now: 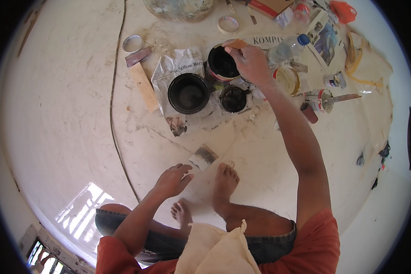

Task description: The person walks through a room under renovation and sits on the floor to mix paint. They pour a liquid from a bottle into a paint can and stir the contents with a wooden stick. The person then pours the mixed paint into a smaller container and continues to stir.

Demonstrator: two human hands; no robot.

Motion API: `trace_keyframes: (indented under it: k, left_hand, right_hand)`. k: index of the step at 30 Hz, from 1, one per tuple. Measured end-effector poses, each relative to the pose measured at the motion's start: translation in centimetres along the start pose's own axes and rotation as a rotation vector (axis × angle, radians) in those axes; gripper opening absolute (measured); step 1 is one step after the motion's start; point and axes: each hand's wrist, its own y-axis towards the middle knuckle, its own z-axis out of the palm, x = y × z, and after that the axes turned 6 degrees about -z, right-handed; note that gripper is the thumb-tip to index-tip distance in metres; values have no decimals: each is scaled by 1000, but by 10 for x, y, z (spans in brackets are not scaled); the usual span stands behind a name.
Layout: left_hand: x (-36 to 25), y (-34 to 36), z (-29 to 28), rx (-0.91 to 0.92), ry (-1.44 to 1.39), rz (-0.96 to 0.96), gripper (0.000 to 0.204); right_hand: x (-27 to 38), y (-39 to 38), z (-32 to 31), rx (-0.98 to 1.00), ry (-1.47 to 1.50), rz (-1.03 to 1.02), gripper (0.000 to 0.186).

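Observation:
My right hand (251, 64) grips a small light-brown flat piece (234, 44) at the rim of the upper can of black liquid (220, 64). A wide black tub (188, 93) of dark liquid and a smaller black container (233, 100) stand on crumpled newspaper (171, 123). A pale-yellow can (285, 81) is right of my hand, with a clear bottle with blue cap (285, 48) behind it. My left hand (171, 181) hangs above the floor near my feet, fingers apart and holding nothing.
A cable (114, 141) runs along the floor (68, 114) at my left. Tape rolls (228, 24), wooden strips (142, 86), a large stained container (178, 8) and a small can with a blade (320, 101) lie around the newspaper. Papers (324, 36) cover the upper right.

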Motion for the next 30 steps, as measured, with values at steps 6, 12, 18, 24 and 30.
trace_keyframes:
  k: [6,12,18,24,30]
  left_hand:
    - [-1,0,0,0,11,-4,33]
    - [1,2,1,3,-2,12,33]
    - [-4,1,-3,15,21,4,32]
    - [0,0,-2,15,1,6,32]
    - [2,1,-2,20,4,10,32]
  right_hand:
    - [-15,2,-20,109,-125,67,28]
    - [8,-3,-6,9,86,-17,43]
    - [-9,-3,-36,1,387,158,36]
    - [-3,6,-78,-191,468,228,35]
    - [0,10,-98,-314,484,163,33]
